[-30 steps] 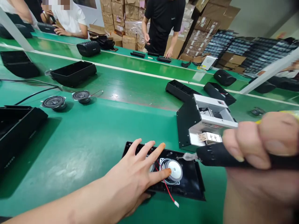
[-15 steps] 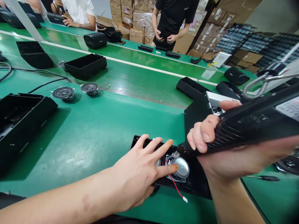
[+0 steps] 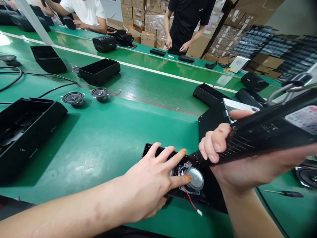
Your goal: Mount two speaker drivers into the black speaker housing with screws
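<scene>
My right hand [image 3: 237, 158] is wrapped around a black electric screwdriver [image 3: 262, 132], which hangs from a metal hook at its rear. The screwdriver's nose points down-left at the edge of a speaker driver [image 3: 196, 180]; its bit tip is hard to make out. That driver sits magnet-up in a long black panel [image 3: 210, 195]. My left hand [image 3: 158, 175] lies over the panel with fingers spread, its thumb touching the driver's silver magnet. A red lead with a white connector [image 3: 199, 212] trails off the panel's near side. A second driver is mostly hidden under my left hand.
Black housings [image 3: 32, 129] stand at left and on the green line beyond. Two loose speaker drivers [image 3: 73, 98] lie face-up. A black box [image 3: 210, 119] sits behind the screwdriver, a hand screwdriver [image 3: 292, 194] at right. Two co-workers stand across the line, with cartons [image 3: 148, 38] behind.
The view has shifted slightly, so most things appear further right. My hands keep nearly the same pose on panel and screwdriver. The co-worker in black has lowered and parted their hands.
</scene>
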{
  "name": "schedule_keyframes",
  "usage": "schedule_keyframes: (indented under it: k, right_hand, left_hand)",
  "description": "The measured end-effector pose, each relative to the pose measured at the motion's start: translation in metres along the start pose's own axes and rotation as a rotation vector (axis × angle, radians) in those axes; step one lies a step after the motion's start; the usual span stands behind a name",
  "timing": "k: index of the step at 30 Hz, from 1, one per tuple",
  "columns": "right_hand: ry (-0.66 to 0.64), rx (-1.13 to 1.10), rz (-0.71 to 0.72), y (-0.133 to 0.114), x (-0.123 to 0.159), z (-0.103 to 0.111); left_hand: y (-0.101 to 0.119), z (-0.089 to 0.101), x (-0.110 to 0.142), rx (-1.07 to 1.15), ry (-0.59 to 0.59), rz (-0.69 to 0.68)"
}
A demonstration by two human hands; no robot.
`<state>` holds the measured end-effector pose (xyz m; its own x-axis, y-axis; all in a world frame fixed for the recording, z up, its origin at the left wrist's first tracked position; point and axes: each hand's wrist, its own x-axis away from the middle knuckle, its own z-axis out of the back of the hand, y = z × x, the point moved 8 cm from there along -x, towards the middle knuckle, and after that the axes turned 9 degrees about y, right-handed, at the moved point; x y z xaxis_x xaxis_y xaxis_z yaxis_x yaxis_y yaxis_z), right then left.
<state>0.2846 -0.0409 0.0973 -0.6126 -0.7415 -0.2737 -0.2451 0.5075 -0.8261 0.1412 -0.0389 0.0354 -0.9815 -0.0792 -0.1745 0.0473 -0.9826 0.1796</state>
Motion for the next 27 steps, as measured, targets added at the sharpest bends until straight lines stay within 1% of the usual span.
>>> schedule_keyframes:
  k: [5,8,11,14,18,24,27]
  right_hand:
    - [-0.088,-0.021,-0.003,0.001,0.003,-0.007]
    - [-0.09,-0.05,-0.027,0.003,0.006,-0.007]
    - [-0.111,-0.075,-0.077,0.009,0.008,-0.008]
    - [-0.171,-0.103,-0.143,0.016,0.011,-0.011]
    - [-0.217,-0.142,-0.204,0.022,0.012,-0.009]
    - [-0.214,-0.14,-0.172,0.024,0.012,-0.002]
    - [-0.207,-0.15,-0.172,0.027,0.013,-0.003]
  left_hand:
    - [-0.001,0.0,-0.001,0.007,-0.027,0.016]
    - [-0.002,-0.001,-0.001,0.029,-0.052,0.02]
    - [-0.002,0.001,0.0,0.05,-0.057,0.017]
    - [-0.003,0.002,-0.001,0.045,-0.055,0.029]
    - [-0.001,0.003,-0.003,0.037,-0.058,0.037]
    - [-0.002,0.002,-0.004,0.033,-0.09,0.078]
    - [-0.004,-0.001,-0.003,0.053,-0.088,0.085]
